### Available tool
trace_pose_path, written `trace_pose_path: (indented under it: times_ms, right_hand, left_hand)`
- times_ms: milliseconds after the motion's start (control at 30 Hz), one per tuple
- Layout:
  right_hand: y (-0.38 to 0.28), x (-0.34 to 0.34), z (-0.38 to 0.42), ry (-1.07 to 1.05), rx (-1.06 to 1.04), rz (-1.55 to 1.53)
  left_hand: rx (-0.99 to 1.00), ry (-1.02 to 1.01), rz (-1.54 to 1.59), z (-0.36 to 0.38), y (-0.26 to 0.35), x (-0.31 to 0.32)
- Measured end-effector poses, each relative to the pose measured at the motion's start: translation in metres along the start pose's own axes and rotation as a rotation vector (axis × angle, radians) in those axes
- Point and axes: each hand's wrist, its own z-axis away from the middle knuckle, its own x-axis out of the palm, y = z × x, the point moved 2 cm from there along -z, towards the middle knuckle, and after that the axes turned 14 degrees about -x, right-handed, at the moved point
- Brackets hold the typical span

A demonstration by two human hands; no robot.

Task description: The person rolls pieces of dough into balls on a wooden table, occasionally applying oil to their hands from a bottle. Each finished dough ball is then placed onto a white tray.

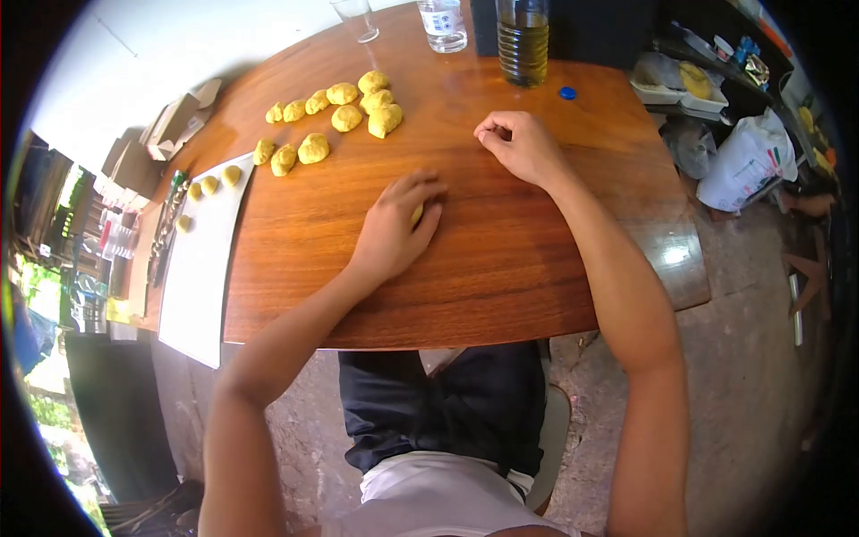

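Observation:
My left hand [394,228] is curved over a small yellow dough ball [417,214] on the wooden table; only a bit of the ball shows between thumb and fingers. The fingertips are slightly blurred. To the right, my right hand [523,150] rests on the table in a loose curl, with nothing visible in it. Beyond my left hand lie several rough dough lumps [314,149], some touching one another. Several smoother, rounder dough balls [231,175] sit on a white board [201,259] at the table's left edge.
At the far side stand a drinking glass [360,22], a clear bottle [443,27] and a bottle of yellowish oil [523,49]. A blue cap [567,93] lies near the oil. Cardboard boxes [174,125] are at left, a white sack [747,166] at right.

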Motion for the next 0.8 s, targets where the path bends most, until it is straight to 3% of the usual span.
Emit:
trace_pose_path:
  times_ms: [67, 167, 233, 300, 367, 400, 500, 600, 700, 767, 800]
  right_hand:
    - [0.000, -0.004, 0.001, 0.019, 0.007, 0.016]
    - [0.002, 0.000, -0.001, -0.001, 0.019, 0.025]
    - [0.002, 0.005, -0.005, -0.014, -0.029, 0.059]
    - [-0.001, 0.004, -0.004, -0.021, -0.008, 0.035]
    - [0.001, -0.002, -0.003, -0.019, 0.033, 0.020]
    - [0.003, -0.002, -0.001, -0.012, 0.015, 0.022]
    - [0.000, -0.004, 0.001, -0.007, -0.001, 0.026]
    - [-0.001, -0.001, -0.001, -0.027, 0.000, 0.048]
    - [-0.002, 0.004, -0.002, -0.045, -0.007, 0.075]
    - [-0.004, 0.002, -0.001, -0.019, -0.014, 0.088]
    - [-0.004, 0.002, 0.001, -0.024, 0.005, 0.072]
  left_hand:
    - [0.071, -0.018, -0.055, 0.024, 0.003, -0.018]
    - [0.015, -0.060, -0.200, 0.029, -0.007, -0.039]
    - [-0.140, -0.027, -0.371, -0.003, -0.023, -0.040]
    - [-0.128, 0.022, -0.360, -0.016, -0.022, -0.016]
    - [0.099, -0.010, -0.091, -0.018, -0.003, 0.003]
    - [0.168, -0.027, -0.154, -0.006, 0.002, 0.001]
    - [0.158, -0.169, -0.241, 0.035, 0.008, -0.031]
    - [0.119, -0.204, -0.294, 0.031, -0.021, -0.055]
    - [0.121, -0.060, -0.222, -0.005, -0.029, -0.032]
    - [0.074, -0.057, -0.111, -0.017, -0.020, -0.013]
    - [0.210, -0.173, -0.043, -0.017, -0.016, -0.009]
